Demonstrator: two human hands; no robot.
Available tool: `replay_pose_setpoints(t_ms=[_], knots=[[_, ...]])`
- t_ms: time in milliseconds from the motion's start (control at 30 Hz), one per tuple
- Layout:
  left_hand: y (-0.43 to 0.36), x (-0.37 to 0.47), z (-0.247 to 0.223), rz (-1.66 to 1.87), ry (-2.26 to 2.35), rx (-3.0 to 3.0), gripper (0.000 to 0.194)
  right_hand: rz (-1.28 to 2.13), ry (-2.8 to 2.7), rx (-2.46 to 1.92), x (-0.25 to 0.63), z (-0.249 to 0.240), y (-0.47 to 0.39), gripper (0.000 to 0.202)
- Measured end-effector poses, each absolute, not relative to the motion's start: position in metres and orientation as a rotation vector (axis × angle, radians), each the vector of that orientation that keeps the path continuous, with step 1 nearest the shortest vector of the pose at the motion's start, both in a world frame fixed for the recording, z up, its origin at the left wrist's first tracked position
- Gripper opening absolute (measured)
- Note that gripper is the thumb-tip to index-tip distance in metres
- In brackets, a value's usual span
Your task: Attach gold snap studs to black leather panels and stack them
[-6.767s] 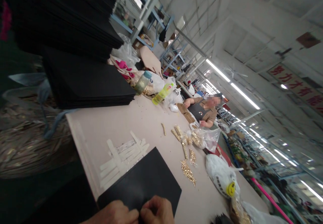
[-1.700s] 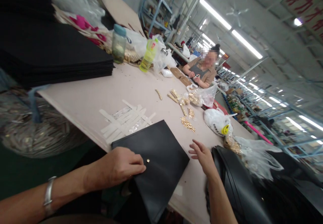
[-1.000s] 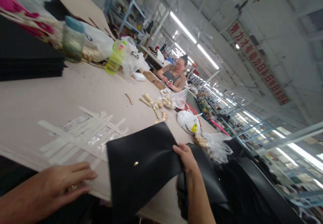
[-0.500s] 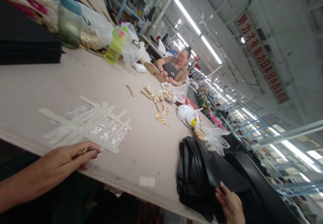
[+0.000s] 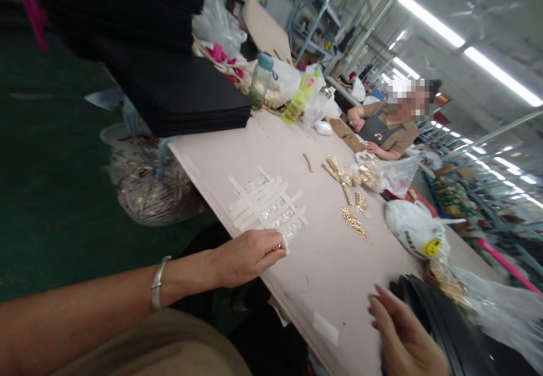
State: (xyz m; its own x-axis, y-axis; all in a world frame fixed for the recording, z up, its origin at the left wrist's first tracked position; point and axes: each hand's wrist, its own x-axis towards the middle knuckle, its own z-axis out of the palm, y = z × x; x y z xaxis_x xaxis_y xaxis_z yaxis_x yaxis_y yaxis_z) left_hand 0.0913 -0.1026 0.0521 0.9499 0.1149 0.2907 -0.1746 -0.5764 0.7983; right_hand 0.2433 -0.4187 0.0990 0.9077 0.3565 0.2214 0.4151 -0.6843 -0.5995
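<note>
Pinching a small gold stud (image 5: pixel 278 246), the left hand (image 5: pixel 246 257) grip is closed — right hand (image 5: pixel 407 336) open, touching black sheets (image 5: pixel 445 331).

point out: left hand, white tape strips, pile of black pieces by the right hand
left hand (image 5: pixel 246 257), head view, back of the hand.
white tape strips (image 5: pixel 265 203), head view, middle of the patch.
pile of black pieces (image 5: pixel 441 322), head view, stacked edges.

Hidden, cropped and unclear parts

The right hand (image 5: pixel 405 339) was cut off by the bottom edge, its palm unseen. A small gold piece under the left hand (image 5: pixel 244 257) fingers (image 5: pixel 271 250) was too small to identify. The black sheet stack (image 5: pixel 449 331) ran off the lower right corner. The co-worker (image 5: pixel 388 130) had a blurred face and a lower body hidden behind the desk (image 5: pixel 237 150).
</note>
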Motion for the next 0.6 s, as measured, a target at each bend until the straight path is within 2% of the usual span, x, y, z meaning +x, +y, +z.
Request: replay_pose_setpoints(t_ms=[67,167,433,600], knots=[[-0.103,0.092,0.054,0.403,-0.062,2.189,0.023,0.006,-0.839,-2.243,0.225,0.091,-0.36,0.039],[-0.103,0.093,0.058,0.417,-0.038,2.233,0.018,0.053,-1.121,-2.044,0.199,0.086,-0.293,0.025],[-0.094,0.088,0.059,0.4,-0.049,2.291,0.015,0.006,-1.519,-1.766,0.195,0.084,-0.244,0.024],[-0.089,0.09,0.043,0.395,-0.072,2.248,0.014,-0.219,-1.709,-1.602,0.216,0.051,-0.233,0.025]])
